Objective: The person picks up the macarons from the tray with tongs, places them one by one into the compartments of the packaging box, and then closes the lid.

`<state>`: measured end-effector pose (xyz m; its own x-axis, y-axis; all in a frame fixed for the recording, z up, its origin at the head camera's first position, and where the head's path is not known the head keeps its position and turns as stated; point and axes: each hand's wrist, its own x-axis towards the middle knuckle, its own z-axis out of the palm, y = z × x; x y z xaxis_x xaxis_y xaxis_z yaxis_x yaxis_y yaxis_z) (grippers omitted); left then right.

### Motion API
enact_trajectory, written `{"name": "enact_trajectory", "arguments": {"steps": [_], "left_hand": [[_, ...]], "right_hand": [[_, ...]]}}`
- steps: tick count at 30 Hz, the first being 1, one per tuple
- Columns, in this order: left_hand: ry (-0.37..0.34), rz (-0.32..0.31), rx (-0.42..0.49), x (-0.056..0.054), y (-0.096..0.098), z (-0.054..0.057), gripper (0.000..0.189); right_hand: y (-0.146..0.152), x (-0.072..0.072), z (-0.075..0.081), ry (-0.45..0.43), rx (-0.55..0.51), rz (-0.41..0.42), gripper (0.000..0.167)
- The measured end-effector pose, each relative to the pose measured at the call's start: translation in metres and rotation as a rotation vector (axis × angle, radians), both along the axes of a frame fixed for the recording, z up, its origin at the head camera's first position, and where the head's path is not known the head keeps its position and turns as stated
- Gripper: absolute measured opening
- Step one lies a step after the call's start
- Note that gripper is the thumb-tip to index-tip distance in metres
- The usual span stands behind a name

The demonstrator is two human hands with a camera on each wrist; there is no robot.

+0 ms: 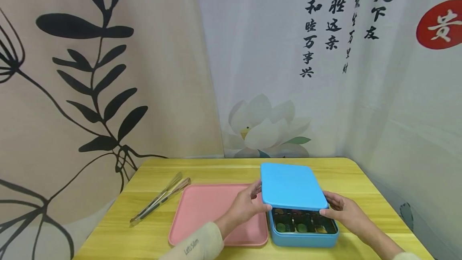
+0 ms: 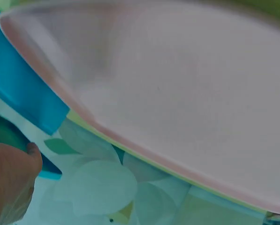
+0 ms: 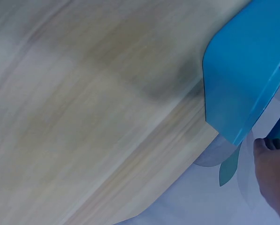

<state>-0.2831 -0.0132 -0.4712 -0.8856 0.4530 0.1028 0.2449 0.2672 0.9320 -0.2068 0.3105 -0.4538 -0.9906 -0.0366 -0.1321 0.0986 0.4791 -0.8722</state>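
Observation:
A blue lid (image 1: 294, 185) is held raised and tilted over a blue box (image 1: 303, 240), with a gap along the near side. Through that gap, dark compartments (image 1: 301, 222) show small greenish and pale pieces, too dim to identify. My left hand (image 1: 242, 206) grips the lid's left edge, thumb at the near corner. On the opposite edge my right hand (image 1: 348, 212) pinches the lid, its thumb at the near right corner. Both wrist views catch the lid off the box: the left hand (image 2: 11, 180) and the right hand (image 3: 273, 176) each hold its edge.
A pink tray (image 1: 213, 204) lies left of the box, close against it, under my left forearm. Farther left, metal tongs (image 1: 159, 202) rest on the yellow wooden table (image 1: 119, 228). Printed curtains (image 1: 173, 71) hang behind the table's far edge.

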Motion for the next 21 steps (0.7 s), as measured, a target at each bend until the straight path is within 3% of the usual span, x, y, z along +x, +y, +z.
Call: {"name": "enact_trajectory", "arguments": {"steps": [6, 16, 21], "left_hand": [[0.042, 0.003, -0.002, 0.011, 0.006, -0.006, 0.09], [0.015, -0.011, -0.012, 0.029, 0.013, -0.012, 0.094], [0.04, -0.006, -0.043, 0.035, 0.017, -0.017, 0.098]], "right_hand": [[0.007, 0.008, -0.001, -0.014, -0.006, 0.012, 0.091], [0.015, 0.023, -0.009, -0.053, 0.041, 0.002, 0.094], [0.016, 0.027, -0.013, -0.06, 0.064, -0.016, 0.095]]}}
